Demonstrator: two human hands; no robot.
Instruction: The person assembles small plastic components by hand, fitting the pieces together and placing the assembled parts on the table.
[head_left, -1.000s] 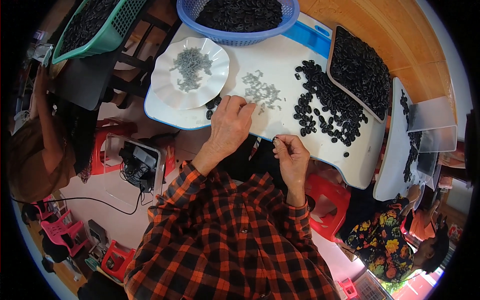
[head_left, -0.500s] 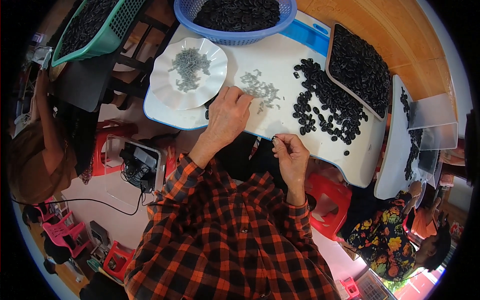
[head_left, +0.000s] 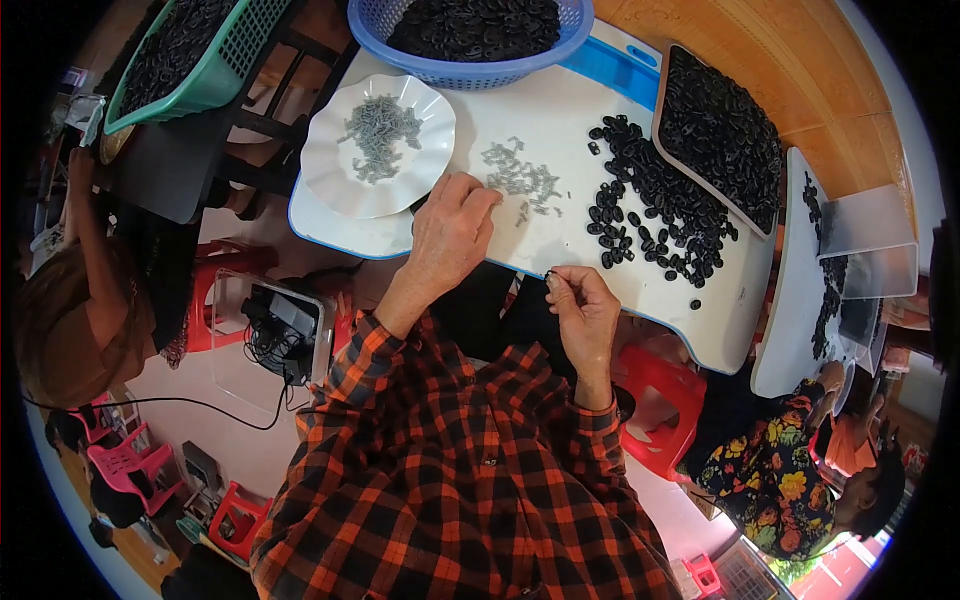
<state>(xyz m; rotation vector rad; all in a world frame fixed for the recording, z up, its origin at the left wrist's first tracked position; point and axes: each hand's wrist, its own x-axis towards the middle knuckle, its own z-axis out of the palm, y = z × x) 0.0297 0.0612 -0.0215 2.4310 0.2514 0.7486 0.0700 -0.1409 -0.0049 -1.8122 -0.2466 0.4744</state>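
On the nearer white tabletop (head_left: 540,110) there is one white plate (head_left: 325,150) by the left edge, one blue basket (head_left: 480,72) at the far edge, and one tray (head_left: 708,192) at the far right corner. A second basket, green (head_left: 230,65), stands beyond the left edge, making two. Two hands, left hand (head_left: 448,235) and right hand (head_left: 585,310), are at the near edge; one black piece (head_left: 549,275) shows at the right fingertips. Loose black pieces (head_left: 650,175) toward the right edge run to many dozens, overlapping, with one stray piece (head_left: 695,304) apart. Grey pins (head_left: 525,178) form two groups, on tabletop and plate, too crowded to count.
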